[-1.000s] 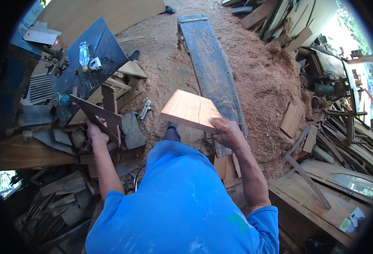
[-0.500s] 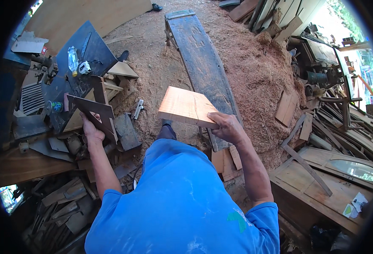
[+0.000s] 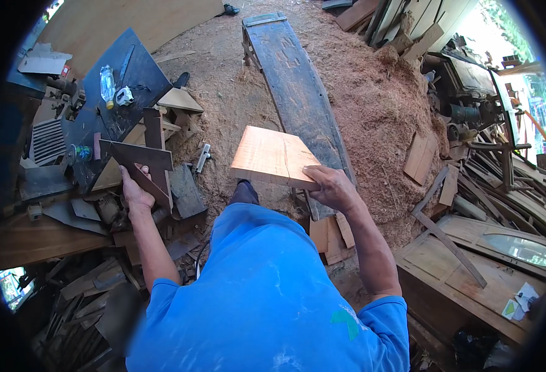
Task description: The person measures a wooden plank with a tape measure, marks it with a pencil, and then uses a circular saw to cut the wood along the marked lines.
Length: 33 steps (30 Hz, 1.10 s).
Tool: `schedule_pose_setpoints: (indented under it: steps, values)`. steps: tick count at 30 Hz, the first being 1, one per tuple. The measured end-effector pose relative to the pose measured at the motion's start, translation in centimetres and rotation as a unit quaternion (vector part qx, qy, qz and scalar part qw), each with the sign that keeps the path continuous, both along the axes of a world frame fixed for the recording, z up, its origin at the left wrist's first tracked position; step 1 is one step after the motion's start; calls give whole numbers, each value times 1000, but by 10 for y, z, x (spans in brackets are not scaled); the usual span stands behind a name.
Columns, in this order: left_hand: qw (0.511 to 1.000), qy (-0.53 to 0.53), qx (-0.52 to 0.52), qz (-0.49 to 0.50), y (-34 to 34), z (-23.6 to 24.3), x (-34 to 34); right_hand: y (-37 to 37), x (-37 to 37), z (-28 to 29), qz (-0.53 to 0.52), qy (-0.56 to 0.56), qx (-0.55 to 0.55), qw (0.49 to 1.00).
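My right hand [image 3: 335, 189] grips the near right corner of a pale, reddish-brown board [image 3: 273, 155], thumb on top. The board is held up in front of me, over the near left side of a long bench, and a dark crack line runs across its face. On the left, my left hand [image 3: 138, 189] is closed around a dark wooden carpenter's square [image 3: 138, 155] made of crossing flat strips with a slanting one between them. Part of the grip is hidden behind the strips. The square is apart from the board.
A long worn bench [image 3: 298, 74] stands ahead on shavings. At left, a dark tabletop [image 3: 124, 68] bears a plastic bottle [image 3: 107, 84] and a white tape measure [image 3: 124, 96]. Wood scraps [image 3: 99, 297] lie lower left; a panelled door [image 3: 465, 254] lies at right beside stacked planks [image 3: 515, 180].
The square in my left hand has swung slightly, its upright strip showing more to the right. The board and my right hand have hardly moved. A dark blur has appeared at lower left.
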<state>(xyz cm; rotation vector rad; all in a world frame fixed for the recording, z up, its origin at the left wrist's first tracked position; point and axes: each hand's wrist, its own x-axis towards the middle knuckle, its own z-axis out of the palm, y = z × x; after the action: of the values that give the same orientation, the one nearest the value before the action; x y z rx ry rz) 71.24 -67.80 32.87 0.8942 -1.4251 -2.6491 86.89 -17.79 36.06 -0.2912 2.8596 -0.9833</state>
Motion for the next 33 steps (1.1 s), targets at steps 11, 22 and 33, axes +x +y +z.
schedule_pose_setpoints:
  steps: [11,22,33]
  values:
    - [999,-26,-22,-27,-5,7,-2,4,5,-2,3,24,-9,1000]
    - [999,-27,-40,-9,-1,14,-5,11,3,-3,-16,42,-29,999]
    - [994,-21,-106,32,-18,-27,-10,3,-8,6,-91,60,-52,993]
